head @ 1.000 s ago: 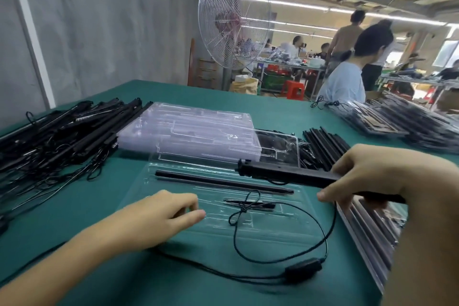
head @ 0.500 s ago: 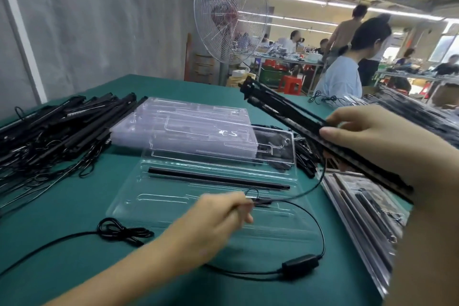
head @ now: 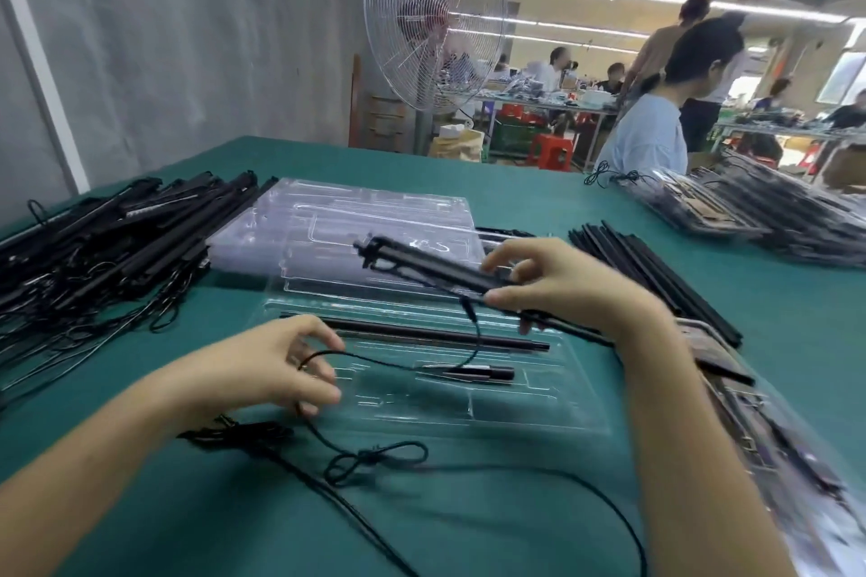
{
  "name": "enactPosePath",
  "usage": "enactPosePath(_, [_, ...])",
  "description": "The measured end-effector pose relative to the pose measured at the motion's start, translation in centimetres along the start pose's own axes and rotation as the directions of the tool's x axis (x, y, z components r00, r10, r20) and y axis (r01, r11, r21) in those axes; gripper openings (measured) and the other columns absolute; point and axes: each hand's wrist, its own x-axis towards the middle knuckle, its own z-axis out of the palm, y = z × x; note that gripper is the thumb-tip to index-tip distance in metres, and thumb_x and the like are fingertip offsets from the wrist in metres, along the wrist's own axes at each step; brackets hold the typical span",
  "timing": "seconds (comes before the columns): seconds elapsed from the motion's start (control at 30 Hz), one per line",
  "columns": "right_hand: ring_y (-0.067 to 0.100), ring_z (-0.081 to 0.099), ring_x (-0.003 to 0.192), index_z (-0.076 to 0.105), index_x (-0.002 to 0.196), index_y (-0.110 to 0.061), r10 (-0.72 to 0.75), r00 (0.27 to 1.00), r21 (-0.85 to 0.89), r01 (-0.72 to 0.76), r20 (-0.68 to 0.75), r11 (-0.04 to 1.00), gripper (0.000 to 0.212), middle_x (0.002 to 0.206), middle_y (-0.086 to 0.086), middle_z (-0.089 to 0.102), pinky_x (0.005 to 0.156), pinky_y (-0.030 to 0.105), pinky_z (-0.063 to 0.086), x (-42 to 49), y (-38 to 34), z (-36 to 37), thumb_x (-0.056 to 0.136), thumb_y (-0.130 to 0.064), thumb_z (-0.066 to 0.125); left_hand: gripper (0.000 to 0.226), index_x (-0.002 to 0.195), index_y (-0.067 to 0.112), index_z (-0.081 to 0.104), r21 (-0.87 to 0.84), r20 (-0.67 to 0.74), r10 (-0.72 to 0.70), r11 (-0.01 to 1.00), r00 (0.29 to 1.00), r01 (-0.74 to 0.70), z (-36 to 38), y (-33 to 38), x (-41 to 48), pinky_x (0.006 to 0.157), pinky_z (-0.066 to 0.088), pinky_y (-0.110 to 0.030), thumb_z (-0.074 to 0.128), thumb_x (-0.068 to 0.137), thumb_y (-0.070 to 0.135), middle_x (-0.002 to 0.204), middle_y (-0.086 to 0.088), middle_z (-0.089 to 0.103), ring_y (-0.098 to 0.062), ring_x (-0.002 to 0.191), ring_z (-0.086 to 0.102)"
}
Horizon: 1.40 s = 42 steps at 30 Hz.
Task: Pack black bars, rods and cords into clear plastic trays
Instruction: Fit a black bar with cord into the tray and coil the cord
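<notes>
Head camera view, looking down over a green tabletop [head: 515, 183] in a workshop. Your right hand [head: 562, 290] grips a black bar [head: 421, 267], fingers and thumb curled round it, and holds it tilted just above a clear tray [head: 539, 408] near the tabletop's front edge. Your left hand [head: 262, 370] has its fingers curled round a thin black cord [head: 375, 458] that trails onto the tabletop toward you. One black rod [head: 421, 333] lies lengthwise in the tray's far slot. Behind the tray sits a stack of empty trays [head: 375, 216]. Along the left edge lies a pile of bars and cords [head: 117, 239]. Toward the right edge are a bundle of rods [head: 656, 276] and some packed trays [head: 773, 211]. Beyond the far edge stand a large wire-caged fan [head: 431, 14], a grey wall [head: 187, 38] and a person in a pale blue shirt [head: 651, 141]. Other workers sit at benches under strip lights.
</notes>
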Motion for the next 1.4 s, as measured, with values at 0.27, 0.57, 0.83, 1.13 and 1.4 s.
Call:
enactPosePath(0.27, [0.012, 0.056, 0.078, 0.059, 0.119, -0.023, -0.075, 0.992, -0.163, 0.091, 0.097, 0.982, 0.031, 0.088, -0.004, 0.06, 0.071, 0.025, 0.041, 4.7, 0.2, 7.6, 0.089, -0.032, 0.061, 0.024, 0.068, 0.027, 0.055, 0.652, -0.503, 0.485, 0.756, 0.715, -0.055, -4.2, -0.5, 0.8, 0.056, 0.039, -0.023, 0.059, 0.085, 0.043, 0.063, 0.01, 0.059, -0.005, 0.062, 0.056])
enactPosePath(0.57, [0.02, 0.053, 0.098, 0.06, 0.124, -0.023, -0.13, 0.989, -0.225, 0.144, 0.075, 0.964, 0.03, 0.108, 0.001, 0.056, 0.088, 0.031, 0.043, 5.5, -0.3, 10.8, 0.095, -0.024, 0.053, 0.024, 0.115, 0.022, 0.055, 0.614, -0.228, 0.458, 0.752, 0.859, -0.238, -3.8, -4.6, 6.2, 0.084, 0.041, -0.028, 0.052, 0.094, 0.033, 0.095, 0.014, 0.059, -0.009, 0.095, 0.053])
enactPosePath(0.83, [0.013, 0.056, 0.094, 0.064, 0.121, -0.016, -0.108, 0.994, -0.184, 0.106, -0.001, 0.977, 0.028, 0.11, 0.005, 0.066, 0.072, 0.017, 0.035, 5.7, -0.1, 10.4, 0.096, -0.02, 0.053, 0.01, 0.088, 0.017, 0.056, 0.753, -0.261, 0.705, 0.576, 0.66, -0.318, -3.1, -4.1, 5.6, 0.082, 0.039, -0.031, 0.056, 0.093, 0.026, 0.086, 0.008, 0.051, -0.011, 0.085, 0.04])
enactPosePath(1.13, [0.015, 0.063, 0.081, 0.07, 0.105, -0.014, -0.106, 0.984, -0.12, 0.09, -0.14, 0.989, 0.021, 0.099, 0.008, 0.071, 0.067, 0.022, 0.045, 4.7, -1.4, 7.3, 0.095, -0.018, 0.053, 0.05, 0.123, 0.009, 0.053, 0.856, -0.327, 0.772, 0.486, 0.544, -0.176, -1.7, -2.5, 3.1, 0.099, 0.036, -0.044, 0.061, 0.084, 0.038, 0.124, -0.012, 0.046, -0.022, 0.112, 0.036])
enactPosePath(1.4, [0.018, 0.05, 0.042, 0.062, 0.085, -0.007, -0.025, 0.998, 0.33, 0.007, 0.052, 0.944, 0.024, 0.068, 0.012, 0.068, 0.038, 0.024, 0.041, 2.6, -1.9, 4.2, 0.099, -0.02, 0.047, 0.05, 0.121, 0.057, 0.041, -0.062, -0.447, 0.538, 0.778, 0.715, -0.625, -2.5, -1.5, 2.7, 0.09, 0.053, -0.037, 0.065, 0.078, 0.055, 0.13, -0.001, 0.048, -0.011, 0.106, 0.063])
